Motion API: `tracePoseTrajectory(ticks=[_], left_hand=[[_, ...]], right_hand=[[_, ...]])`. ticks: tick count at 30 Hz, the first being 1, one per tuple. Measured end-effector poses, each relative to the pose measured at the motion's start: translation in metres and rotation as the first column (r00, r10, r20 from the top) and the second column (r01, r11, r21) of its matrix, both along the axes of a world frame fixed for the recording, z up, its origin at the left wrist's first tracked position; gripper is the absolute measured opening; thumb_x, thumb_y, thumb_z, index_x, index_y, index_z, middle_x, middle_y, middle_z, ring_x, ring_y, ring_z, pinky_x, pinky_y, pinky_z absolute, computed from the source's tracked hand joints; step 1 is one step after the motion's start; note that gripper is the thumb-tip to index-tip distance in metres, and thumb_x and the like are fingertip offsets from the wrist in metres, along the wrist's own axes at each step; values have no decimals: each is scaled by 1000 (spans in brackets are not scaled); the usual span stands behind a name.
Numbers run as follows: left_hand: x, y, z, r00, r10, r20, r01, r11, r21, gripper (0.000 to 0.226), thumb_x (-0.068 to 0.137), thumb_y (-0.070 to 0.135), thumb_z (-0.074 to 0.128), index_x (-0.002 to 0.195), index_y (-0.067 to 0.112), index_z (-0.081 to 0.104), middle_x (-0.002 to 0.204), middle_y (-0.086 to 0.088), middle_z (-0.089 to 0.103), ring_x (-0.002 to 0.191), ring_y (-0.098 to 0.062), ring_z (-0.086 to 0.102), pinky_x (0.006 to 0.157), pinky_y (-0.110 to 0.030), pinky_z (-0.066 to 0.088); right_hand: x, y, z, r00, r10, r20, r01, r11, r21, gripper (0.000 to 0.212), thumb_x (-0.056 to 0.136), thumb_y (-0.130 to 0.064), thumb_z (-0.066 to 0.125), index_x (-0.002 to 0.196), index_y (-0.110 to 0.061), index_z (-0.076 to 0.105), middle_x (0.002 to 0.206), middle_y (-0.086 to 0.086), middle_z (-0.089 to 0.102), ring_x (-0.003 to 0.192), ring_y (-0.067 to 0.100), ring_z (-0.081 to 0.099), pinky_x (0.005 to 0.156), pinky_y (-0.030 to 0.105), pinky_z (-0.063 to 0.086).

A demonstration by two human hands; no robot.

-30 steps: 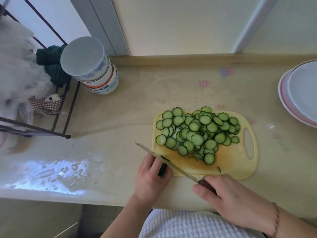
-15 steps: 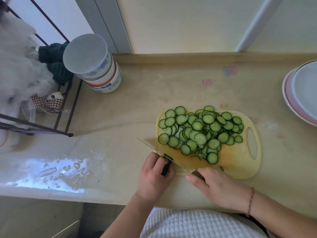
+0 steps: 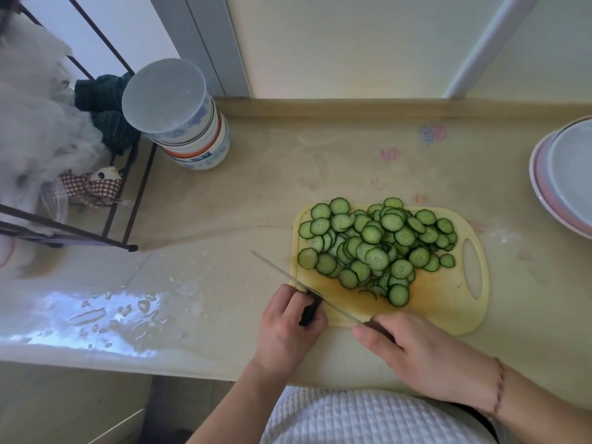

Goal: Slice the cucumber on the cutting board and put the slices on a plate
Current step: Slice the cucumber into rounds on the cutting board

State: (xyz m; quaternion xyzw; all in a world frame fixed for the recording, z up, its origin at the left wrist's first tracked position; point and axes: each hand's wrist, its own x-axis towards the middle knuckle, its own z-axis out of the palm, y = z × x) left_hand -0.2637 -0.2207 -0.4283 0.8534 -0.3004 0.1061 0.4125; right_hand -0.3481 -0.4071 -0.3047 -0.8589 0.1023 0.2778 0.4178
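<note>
Left hand (image 3: 290, 325) pinches the dark green cucumber stub (image 3: 309, 312), fingers curled round it. Steel knife blade (image 3: 298, 282) crosses just above those fingers. Right hand (image 3: 423, 354) grips the handle. Beyond both hands: heap of thin green cucumber slices (image 3: 378, 248) on the yellow plastic cutting board (image 3: 448, 302). Judgement: slices light, wet, slippery, floppy; scoop from beneath. Stacked white plates (image 3: 567, 174) sit far right of the right hand.

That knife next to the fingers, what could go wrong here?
The left hand pinches only a small dark cucumber end right against the knife held by the right hand, so the blade might nick a fingertip. The slices are heaped to the cutting board's far edge and could tumble onto the counter on the way to the plate.
</note>
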Motion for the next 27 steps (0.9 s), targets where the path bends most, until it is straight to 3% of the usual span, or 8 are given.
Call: tracePoseTrajectory(ticks=[11, 13, 17, 21, 27], left_hand=[[0, -2, 3, 999, -28, -18, 28, 999, 20, 9, 78, 6, 63, 71, 2, 65, 69, -5, 50, 55, -22, 48, 44, -36, 43], [1, -2, 2, 999, -40, -7, 40, 999, 1, 4, 78, 5, 66, 76, 5, 63, 71, -3, 49, 56, -21, 48, 45, -35, 43], [1, 1, 2, 999, -50, 6, 50, 998, -46, 16, 80, 10, 73, 86, 12, 58, 76, -2, 54, 59, -21, 54, 48, -33, 46], [2, 4, 4, 999, -45, -25, 44, 999, -12, 3, 80, 9, 67, 80, 7, 65, 74, -3, 56, 58, -19, 53, 47, -33, 46], [1, 2, 5, 1000, -17, 10, 17, 1000, 26, 13, 81, 11, 65, 70, 4, 67, 68, -2, 54, 55, -17, 49, 47, -29, 43]], right_hand=[[8, 9, -8, 998, 61, -22, -63, 994, -90, 62, 84, -75, 21, 66, -20, 41, 59, -5, 40, 51, 10, 37, 52, 32, 37], [14, 12, -17, 997, 78, -14, -79, 991, -105, 62, 83, -76, 19, 66, -20, 40, 59, -5, 40, 51, 11, 37, 52, 31, 37], [20, 10, -27, 998, 67, 21, -64, 992, -109, 63, 82, -77, 18, 64, -20, 39, 58, -5, 41, 50, 8, 36, 55, 35, 40], [15, 8, -20, 997, 70, 30, -66, 991, -120, 62, 82, -77, 21, 63, -21, 39, 56, -6, 40, 48, 8, 36, 50, 32, 37], [7, 5, -3, 999, 36, 33, -35, 999, -38, 62, 84, -74, 27, 63, -18, 39, 56, -5, 35, 49, 8, 32, 50, 30, 31]])
